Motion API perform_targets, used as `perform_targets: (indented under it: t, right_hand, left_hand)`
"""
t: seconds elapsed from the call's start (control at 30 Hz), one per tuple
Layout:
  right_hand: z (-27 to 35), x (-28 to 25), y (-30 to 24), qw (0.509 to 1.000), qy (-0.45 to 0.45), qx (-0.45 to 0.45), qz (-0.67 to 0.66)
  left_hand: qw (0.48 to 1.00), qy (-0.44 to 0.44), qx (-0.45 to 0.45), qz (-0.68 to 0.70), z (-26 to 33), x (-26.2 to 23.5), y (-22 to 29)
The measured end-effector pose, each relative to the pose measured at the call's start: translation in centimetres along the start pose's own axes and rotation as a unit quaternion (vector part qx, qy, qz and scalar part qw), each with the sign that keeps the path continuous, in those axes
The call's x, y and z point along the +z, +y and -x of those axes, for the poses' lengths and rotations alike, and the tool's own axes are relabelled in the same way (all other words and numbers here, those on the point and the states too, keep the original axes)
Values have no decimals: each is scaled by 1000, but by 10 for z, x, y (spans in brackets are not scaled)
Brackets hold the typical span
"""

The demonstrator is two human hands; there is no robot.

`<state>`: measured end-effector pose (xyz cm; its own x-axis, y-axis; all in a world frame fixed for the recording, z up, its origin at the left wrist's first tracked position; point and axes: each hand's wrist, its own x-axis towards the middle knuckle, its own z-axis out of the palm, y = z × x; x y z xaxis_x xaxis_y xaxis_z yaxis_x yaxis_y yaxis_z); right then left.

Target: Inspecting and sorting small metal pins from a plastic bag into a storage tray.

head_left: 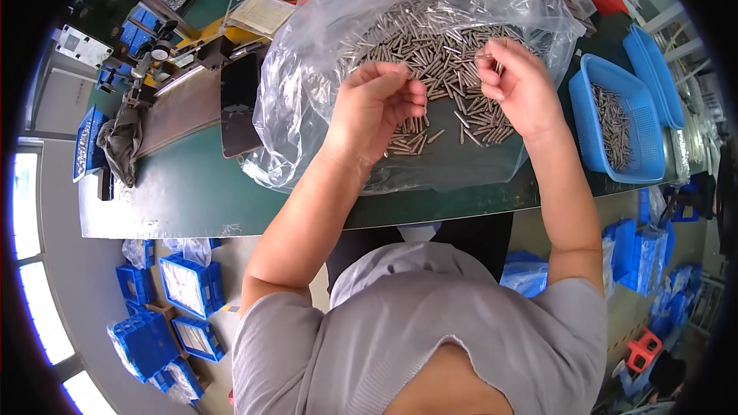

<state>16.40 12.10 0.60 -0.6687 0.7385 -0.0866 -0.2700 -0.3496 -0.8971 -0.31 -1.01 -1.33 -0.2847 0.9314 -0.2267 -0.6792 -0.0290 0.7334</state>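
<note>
A heap of small metal pins (446, 46) lies on a clear plastic bag (323, 46) spread over the green table (192, 192). My left hand (377, 104) hovers above the near edge of the heap with its fingers curled in; whether it holds pins I cannot tell. My right hand (519, 81) is raised over the right side of the heap and pinches a thin metal pin (486, 56) between thumb and fingertips.
A blue basket (615, 119) with more pins stands at the right, another blue tray (653, 69) behind it. A dark phone (240, 104) lies left of the bag, near a metal fixture (154, 54). Blue crates (188, 284) sit on the floor.
</note>
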Motion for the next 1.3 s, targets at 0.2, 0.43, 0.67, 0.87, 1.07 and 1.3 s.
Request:
perform_targets:
  t: [0.2, 0.43, 0.67, 0.87, 1.07, 1.3]
  right_hand:
    - [-7, -8, 12, 980, -70, -7, 186]
    - [-1, 17, 30, 681, -119, -267, 672]
    - [4, 14, 29, 740, -100, -217, 629]
    - [4, 12, 9, 988, -112, 50, 98]
    - [6, 16, 11, 981, -149, 65, 108]
    - [8, 15, 11, 978, -143, 46, 147]
  left_hand:
    - [999, 25, 13, 16, 0, 1, 1]
    - [999, 19, 20, 24, 1, 0, 2]
    - [1000, 3, 1, 9, 0, 1, 2]
    - [993, -65, -98, -3, 0, 2, -4]
    - [989, -92, -118, 5, -2, 3, -8]
    - [989, -94, -110, 18, 1, 3, -8]
